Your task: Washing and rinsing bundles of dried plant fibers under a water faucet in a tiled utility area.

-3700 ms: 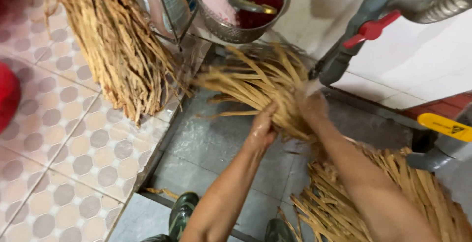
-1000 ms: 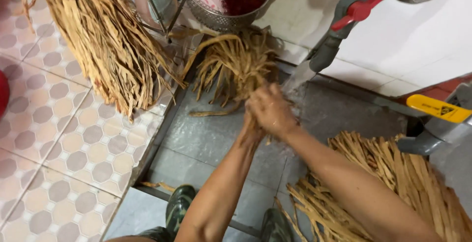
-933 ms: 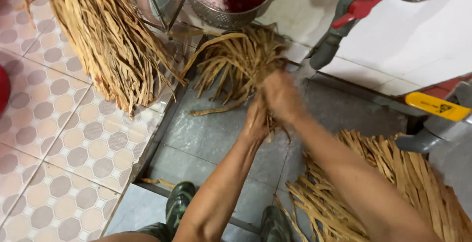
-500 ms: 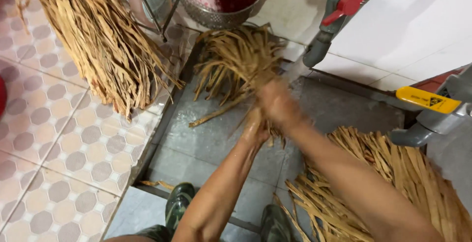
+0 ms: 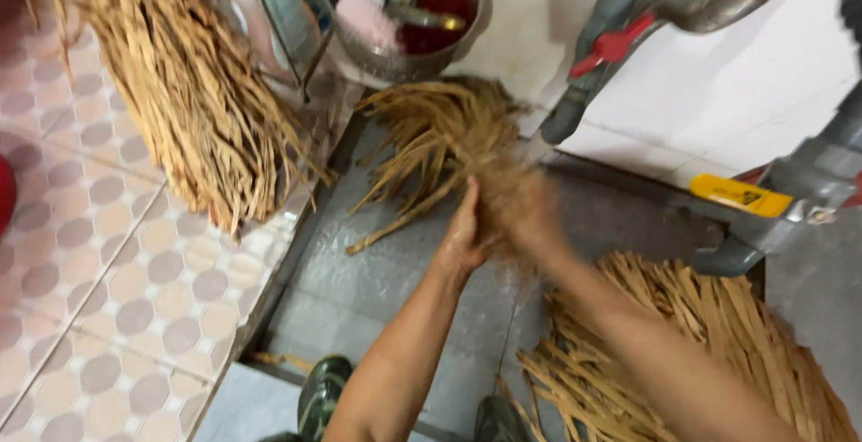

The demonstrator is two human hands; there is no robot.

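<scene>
A bundle of tan fibre strips (image 5: 440,141) is held at frame centre over the wet grey floor (image 5: 359,280); left hand (image 5: 467,236) and blurred right hand (image 5: 530,218) are clamped on its near end, fingers closed around it; judged light, limp, damp, best gripped at the gathered end; a yellow label (image 5: 741,195) sits at right on a grey fitting; a bottle (image 5: 278,11) with a pale blue label stands upper left beside a metal colander (image 5: 476,11).

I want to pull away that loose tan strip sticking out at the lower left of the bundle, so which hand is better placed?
Probably the left hand: it is sharp and nearest the stray tan strip, while the right hand is blurred against the bundle of tan fibre strips.
</scene>
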